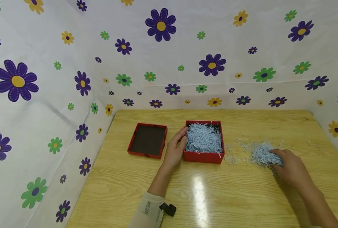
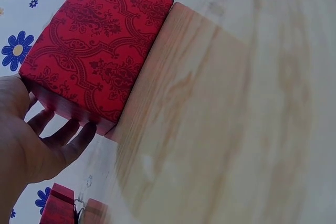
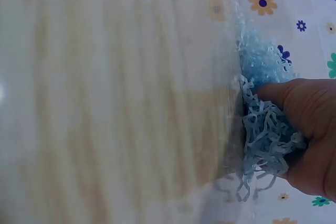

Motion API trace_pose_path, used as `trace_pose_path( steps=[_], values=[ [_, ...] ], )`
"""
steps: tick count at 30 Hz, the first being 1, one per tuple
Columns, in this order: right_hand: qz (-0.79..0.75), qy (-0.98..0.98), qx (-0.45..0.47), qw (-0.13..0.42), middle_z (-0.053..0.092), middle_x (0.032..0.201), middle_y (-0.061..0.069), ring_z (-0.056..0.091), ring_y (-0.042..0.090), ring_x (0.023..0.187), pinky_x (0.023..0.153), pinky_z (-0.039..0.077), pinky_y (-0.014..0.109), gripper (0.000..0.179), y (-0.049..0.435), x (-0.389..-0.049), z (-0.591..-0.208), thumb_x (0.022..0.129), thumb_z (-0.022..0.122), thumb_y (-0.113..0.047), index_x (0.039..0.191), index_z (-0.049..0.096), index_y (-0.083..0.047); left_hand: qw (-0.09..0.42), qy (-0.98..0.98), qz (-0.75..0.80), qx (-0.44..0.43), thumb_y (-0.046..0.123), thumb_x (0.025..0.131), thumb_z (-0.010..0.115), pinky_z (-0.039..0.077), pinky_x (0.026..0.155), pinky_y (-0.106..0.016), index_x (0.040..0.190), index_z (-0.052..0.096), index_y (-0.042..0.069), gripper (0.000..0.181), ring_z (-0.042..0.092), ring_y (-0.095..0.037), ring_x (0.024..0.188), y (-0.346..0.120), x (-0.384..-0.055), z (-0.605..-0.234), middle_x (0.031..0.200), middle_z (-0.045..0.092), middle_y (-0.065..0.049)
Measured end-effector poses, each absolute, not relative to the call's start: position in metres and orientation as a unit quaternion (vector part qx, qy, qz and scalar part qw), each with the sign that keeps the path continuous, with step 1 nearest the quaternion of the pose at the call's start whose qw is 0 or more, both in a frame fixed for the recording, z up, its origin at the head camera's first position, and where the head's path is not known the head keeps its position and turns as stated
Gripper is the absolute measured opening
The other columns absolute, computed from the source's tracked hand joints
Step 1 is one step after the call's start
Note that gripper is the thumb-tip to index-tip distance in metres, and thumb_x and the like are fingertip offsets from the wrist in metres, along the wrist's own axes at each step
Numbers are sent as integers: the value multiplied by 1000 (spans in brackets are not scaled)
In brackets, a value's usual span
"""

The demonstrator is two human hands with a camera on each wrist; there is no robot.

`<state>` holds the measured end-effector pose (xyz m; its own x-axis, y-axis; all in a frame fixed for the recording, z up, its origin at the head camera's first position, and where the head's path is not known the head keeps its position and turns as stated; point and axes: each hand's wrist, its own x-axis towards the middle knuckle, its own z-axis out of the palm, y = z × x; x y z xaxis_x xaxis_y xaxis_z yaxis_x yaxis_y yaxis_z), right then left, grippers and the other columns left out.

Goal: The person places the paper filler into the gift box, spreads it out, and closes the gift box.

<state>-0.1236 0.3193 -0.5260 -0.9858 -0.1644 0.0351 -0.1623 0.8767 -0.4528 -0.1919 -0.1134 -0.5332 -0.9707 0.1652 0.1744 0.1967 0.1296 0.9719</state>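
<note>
A red patterned box (image 1: 203, 157) stands on the table, filled with pale blue shredded paper (image 1: 203, 137). My left hand (image 1: 174, 148) rests against the box's left side. In the left wrist view, the fingertips of my left hand (image 2: 42, 135) touch the side wall of the box (image 2: 100, 51). Off to the right, my right hand (image 1: 291, 167) grips part of a loose heap of blue shredded paper (image 1: 262, 153). Seen from the right wrist, strands of shredded paper (image 3: 270, 129) stick out between the thumb and fingers of my right hand (image 3: 312, 135).
The red lid (image 1: 147, 141), its dark inside facing up, lies left of the box. Loose paper strands (image 1: 231, 155) are scattered between box and heap. Flower-patterned cloth (image 1: 180, 41) hangs behind the wooden table (image 1: 117, 190) and along its sides.
</note>
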Motion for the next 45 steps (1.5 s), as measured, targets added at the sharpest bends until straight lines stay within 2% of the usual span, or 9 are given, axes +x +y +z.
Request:
trace_pose_path(
  steps=[6,10,13,17,21,28,39,42,45],
  values=[
    [-266,961,-78,-17,53,132,47,39,13,44,50,38,31,50,316,-124,-521,91,74,5,139,58,7,9,-753,-648,-110,13,113,50,39,121,-52,160,49,13,47,37,-23,155,-111,-188,-525,168,40,-7],
    [-301,951,-56,-46,52,135,47,31,11,42,45,33,30,48,315,-124,-507,96,70,2,143,56,5,13,-748,-653,-118,9,113,48,38,121,-56,159,48,6,46,36,-28,155,-111,-182,-511,168,40,-14],
    [-323,944,-36,-66,61,119,46,30,12,41,42,33,30,48,313,-125,-491,99,68,1,145,55,5,15,-744,-656,-124,8,113,48,37,120,-57,159,48,4,46,36,-30,155,-112,-181,-506,167,40,-14],
    [-355,930,-26,-86,64,111,41,44,1,55,46,41,27,48,309,-128,-470,99,67,1,145,56,6,13,-747,-654,-122,9,113,48,37,121,-55,159,48,5,46,35,-28,156,-114,-183,-508,167,40,-13],
    [-376,921,-26,-97,60,126,39,50,-6,76,53,45,21,49,302,-133,-450,97,67,3,145,57,5,21,-754,-646,-121,10,113,49,37,122,-54,159,49,8,46,35,-26,156,-115,-190,-522,167,42,-9],
    [-401,908,-36,-119,57,138,32,47,2,91,64,42,9,54,271,-145,-414,96,67,4,148,59,-3,17,-758,-642,-118,21,113,52,40,120,-48,159,51,21,46,37,-17,154,-119,-196,-537,166,43,3],
    [-456,869,-150,-121,64,138,19,55,20,99,72,45,13,57,187,-176,-387,88,65,16,140,66,-7,5,-758,-642,-112,25,114,51,42,119,-45,159,51,27,46,40,-17,153,-118,-191,-536,167,41,6],
    [-449,870,-174,-107,64,141,19,61,30,111,82,50,22,56,167,-187,-399,88,68,14,139,67,-8,4,-758,-643,-112,25,114,51,43,119,-46,160,50,26,46,43,-19,151,-117,-192,-535,169,40,1],
    [-439,871,-199,-97,65,139,19,60,41,125,98,55,45,54,153,-194,-420,86,72,15,136,69,-6,5,-759,-641,-117,23,114,51,44,118,-47,160,50,26,46,44,-20,151,-115,-192,-536,169,39,-2]
  ],
)
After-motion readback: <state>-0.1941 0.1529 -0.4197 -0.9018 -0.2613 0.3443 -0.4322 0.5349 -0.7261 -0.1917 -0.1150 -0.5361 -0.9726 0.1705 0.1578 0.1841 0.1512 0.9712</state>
